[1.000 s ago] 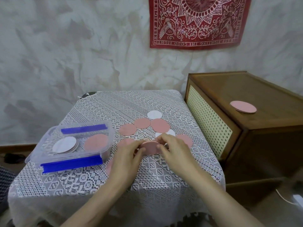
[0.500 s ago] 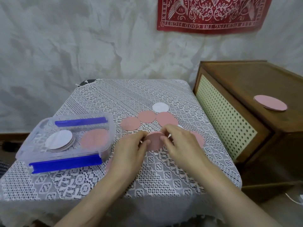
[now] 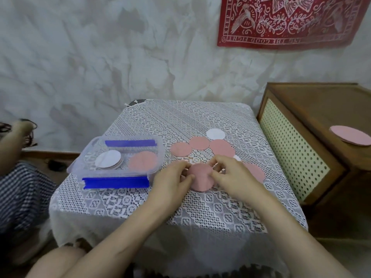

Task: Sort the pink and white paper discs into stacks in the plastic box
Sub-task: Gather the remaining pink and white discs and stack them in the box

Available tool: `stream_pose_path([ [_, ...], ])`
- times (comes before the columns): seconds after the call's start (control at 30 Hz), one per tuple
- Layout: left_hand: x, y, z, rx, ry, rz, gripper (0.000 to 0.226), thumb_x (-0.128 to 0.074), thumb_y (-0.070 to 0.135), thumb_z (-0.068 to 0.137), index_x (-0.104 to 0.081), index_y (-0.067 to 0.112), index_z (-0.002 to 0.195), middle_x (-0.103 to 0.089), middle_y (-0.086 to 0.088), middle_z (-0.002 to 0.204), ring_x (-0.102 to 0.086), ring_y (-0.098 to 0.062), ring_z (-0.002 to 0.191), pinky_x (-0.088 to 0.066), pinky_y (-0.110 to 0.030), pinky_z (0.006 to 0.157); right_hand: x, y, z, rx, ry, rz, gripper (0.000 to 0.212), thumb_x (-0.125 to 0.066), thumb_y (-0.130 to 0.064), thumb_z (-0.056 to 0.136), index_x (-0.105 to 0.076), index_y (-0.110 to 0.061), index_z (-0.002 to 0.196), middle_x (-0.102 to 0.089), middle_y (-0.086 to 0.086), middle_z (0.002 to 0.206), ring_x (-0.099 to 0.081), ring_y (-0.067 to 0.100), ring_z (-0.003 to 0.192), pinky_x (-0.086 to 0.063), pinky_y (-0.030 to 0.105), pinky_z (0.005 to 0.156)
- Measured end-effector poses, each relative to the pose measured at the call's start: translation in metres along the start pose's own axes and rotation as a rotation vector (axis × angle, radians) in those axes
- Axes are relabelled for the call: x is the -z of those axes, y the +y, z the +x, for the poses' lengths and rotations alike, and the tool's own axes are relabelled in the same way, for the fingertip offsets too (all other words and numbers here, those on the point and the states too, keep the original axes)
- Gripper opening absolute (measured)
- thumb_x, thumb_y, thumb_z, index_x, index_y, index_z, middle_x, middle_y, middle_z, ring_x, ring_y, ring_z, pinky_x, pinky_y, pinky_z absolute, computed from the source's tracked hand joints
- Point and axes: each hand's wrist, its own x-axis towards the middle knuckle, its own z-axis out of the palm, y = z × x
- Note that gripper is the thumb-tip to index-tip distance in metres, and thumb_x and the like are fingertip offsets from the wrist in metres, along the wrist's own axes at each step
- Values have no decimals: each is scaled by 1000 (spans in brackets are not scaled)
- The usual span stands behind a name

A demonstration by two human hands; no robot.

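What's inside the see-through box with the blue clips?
Inside the plastic box are two piles: a white-topped stack on the left and a pink stack on the right. The top discs cover the ones underneath, so how many each pile holds cannot be seen.

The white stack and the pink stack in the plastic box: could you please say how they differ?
The white stack sits in the left of the plastic box, the pink stack in the right. The white stack is fanned, lower edges showing; the pink stack looks flush. Both are round and flat.
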Motion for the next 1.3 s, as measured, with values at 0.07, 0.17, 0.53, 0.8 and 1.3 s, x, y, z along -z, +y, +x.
stream_pose_path([
  [0.07, 5, -5, -13, 18, 12, -2, 23, -65, 30, 90, -64, 33, 114, -69, 16, 91, -62, 1, 82, -50, -26, 74, 0, -2, 0, -5, -62, 53, 13, -62, -20, 93, -64, -32, 95, -70, 0, 82, -70, 21, 71, -58, 46, 66],
  [0.17, 15, -12, -30, 74, 34, -28, 22, -67, 33, 88, -67, 36, 110, -69, 17, 85, -62, 2, 77, -51, -25, 73, 1, -9, -3, -24, -139, 193, 12, -60, -8, 96, -64, -20, 98, -72, 10, 79, -67, 20, 61, -56, 43, 62],
  [0.53, 83, -57, -76, 172, 239, -59, 4, -71, 36, 86, -70, 33, 87, -67, 20, 75, -63, -4, 74, -49, -23, 66, -24, -60, 4, -22, -203, 447, 9, -64, -5, 96, -67, -8, 103, -69, 9, 67, -59, 21, 58, -49, 33, 56],
  [0.8, 151, -112, -58, 252, 426, 169, 28, -64, 55, 86, -62, 34, 105, -59, 17, 96, -60, -2, 78, -51, -31, 70, -47, -124, 46, 15, -159, 403, 12, -62, 0, 95, -66, -8, 103, -66, 7, 65, -60, 13, 52, -50, 25, 51],
  [1.3, 155, -145, -34, 229, 279, 118, 94, -51, 80, 77, -34, 28, 153, -36, 13, 154, -39, -7, 137, -40, -33, 104, -146, -190, 137, 42, -116, -231, 13, -67, -21, 89, -68, -28, 100, -73, 0, 97, -69, 24, 95, -52, 34, 82],
])
